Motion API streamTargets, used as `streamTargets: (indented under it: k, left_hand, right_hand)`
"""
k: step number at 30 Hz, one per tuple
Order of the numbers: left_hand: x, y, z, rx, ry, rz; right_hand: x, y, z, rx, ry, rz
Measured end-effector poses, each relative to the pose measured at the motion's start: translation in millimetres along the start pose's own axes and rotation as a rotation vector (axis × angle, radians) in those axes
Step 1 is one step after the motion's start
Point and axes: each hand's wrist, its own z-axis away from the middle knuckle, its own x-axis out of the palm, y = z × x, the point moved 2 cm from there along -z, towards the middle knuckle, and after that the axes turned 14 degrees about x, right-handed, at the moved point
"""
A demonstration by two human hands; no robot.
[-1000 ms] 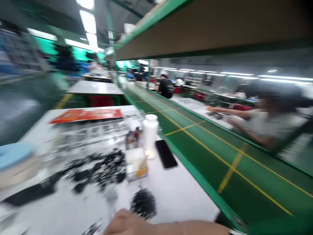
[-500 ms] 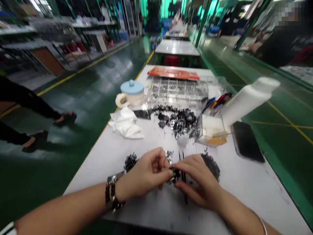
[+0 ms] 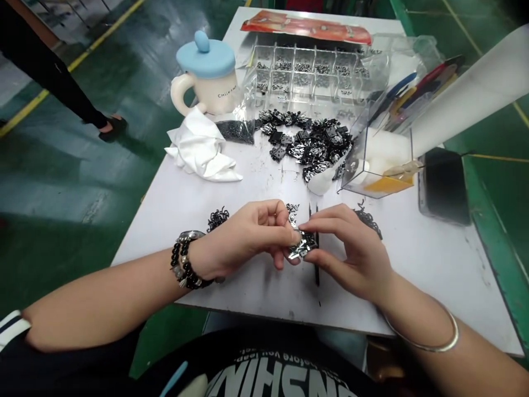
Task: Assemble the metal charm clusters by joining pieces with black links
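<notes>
Between my hands, above the near part of the white table (image 3: pixel 256 286), is a small black-and-silver metal-and-plastic part (image 3: pixel 303 244). My left hand (image 3: pixel 264 234) pinches it between thumb and curled fingers. From the other side, my right hand (image 3: pixel 347 248) grips its edge with thumb and forefinger. Dark tweezers (image 3: pixel 317 270) lie on the table below and behind the part. Small silver pieces (image 3: pixel 292 212) lie just beyond my left fingers. A little pile of black curled bits (image 3: pixel 217 218) sits beside my left wrist, and another dark pile (image 3: pixel 367 220) lies beyond my right hand.
Behind the hands spreads a heap of black-and-silver parts (image 3: pixel 318 143), with a clear compartment tray (image 3: pixel 306 82) farther back. At left stand a lidded mug (image 3: pixel 217 91) and crumpled tissue (image 3: pixel 202 146). A clear pen box (image 3: pixel 382 165), white bottle (image 3: pixel 475 91) and phone (image 3: pixel 444 187) are at right.
The view has tipped downward and moved closer, so the table fills more of it and my shirt shows. Both hands stay on the small part; its hold looks much the same.
</notes>
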Motion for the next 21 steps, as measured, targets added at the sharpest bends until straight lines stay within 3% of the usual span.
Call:
streamTargets:
  k: [6,16,21]
  left_hand:
    - [-1.9,-0.8,1.1,0.023,0.000,-0.034]
    - [2.1,2.1,0.6,0.097,-0.015,-0.147]
    - [0.9,-0.4,2.7,0.120,-0.017,-0.153]
  right_hand:
    - [-1.5,1.0,-0.1,-0.001,0.026,0.040]
    - [3.9,-4.4,-1.3,-0.148,0.169,0.178]
    - [4.6,-7.4,0.6,-0.166,0.164,0.138]
